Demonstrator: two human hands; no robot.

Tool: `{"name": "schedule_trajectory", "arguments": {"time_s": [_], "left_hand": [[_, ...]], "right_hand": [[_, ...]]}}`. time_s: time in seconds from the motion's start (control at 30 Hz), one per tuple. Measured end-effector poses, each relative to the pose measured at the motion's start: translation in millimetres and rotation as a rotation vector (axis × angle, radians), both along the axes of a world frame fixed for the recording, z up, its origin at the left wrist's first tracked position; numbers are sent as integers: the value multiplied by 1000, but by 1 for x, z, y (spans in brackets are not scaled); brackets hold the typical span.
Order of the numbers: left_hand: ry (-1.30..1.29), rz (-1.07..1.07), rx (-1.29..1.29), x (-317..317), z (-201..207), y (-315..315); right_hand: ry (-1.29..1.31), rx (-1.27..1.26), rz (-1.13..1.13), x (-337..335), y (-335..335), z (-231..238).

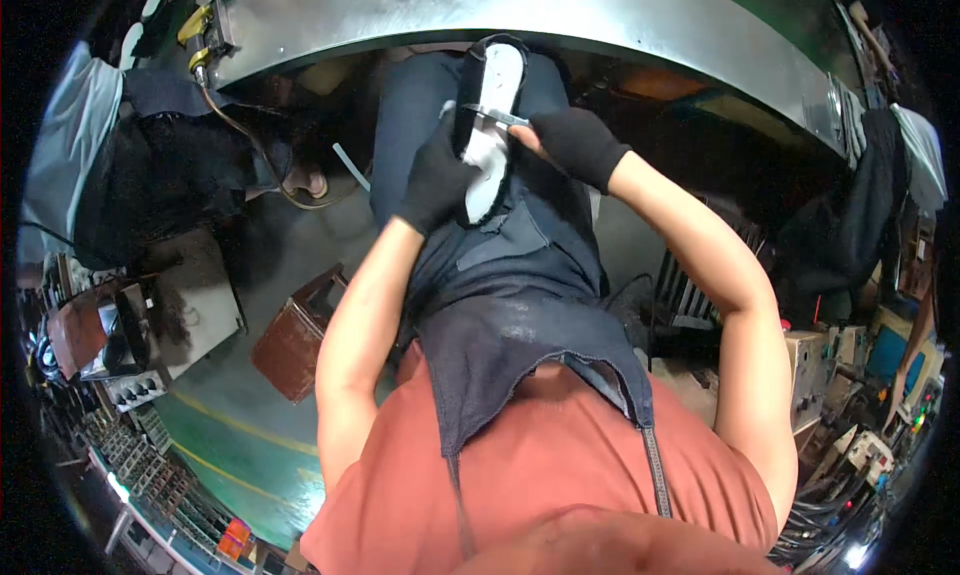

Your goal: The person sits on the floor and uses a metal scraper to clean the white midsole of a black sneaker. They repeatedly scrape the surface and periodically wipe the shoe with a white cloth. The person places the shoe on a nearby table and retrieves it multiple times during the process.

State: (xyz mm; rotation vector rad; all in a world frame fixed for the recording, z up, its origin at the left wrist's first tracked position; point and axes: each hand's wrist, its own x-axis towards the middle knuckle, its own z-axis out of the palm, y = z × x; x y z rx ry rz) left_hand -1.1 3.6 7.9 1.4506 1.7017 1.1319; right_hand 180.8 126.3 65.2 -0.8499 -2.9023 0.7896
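Observation:
A black shoe upper with a white underside lies sole-side up, lengthwise over my lap. My left hand, in a black fingerless glove, is closed around its left edge near the middle. From the right comes my right hand, gloved the same way and closed on a slim metallic tool that looks like a utility knife. The tool lies across the shoe, its thin end over the white underside. Whether the blade touches the surface cannot be made out. The left fingertips are partly hidden behind the shoe.
A metal bench runs across the far side, its edge just beyond the shoe. A yellow air gun with a hose hangs at its left. A brown stool stands on the floor at left. People in dark clothes sit on both sides.

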Motion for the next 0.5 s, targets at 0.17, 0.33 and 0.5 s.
{"name": "schedule_trajectory", "arguments": {"time_s": [0.17,0.33,0.5], "left_hand": [[12,279,-2,31,10,54],[456,310,11,19,-10,50],[744,-5,163,3,-11,26]], "right_hand": [[-150,-1120,-233,39,27,19],[-316,19,318,24,49,74],[444,-173,22,19,-17,44]]}}
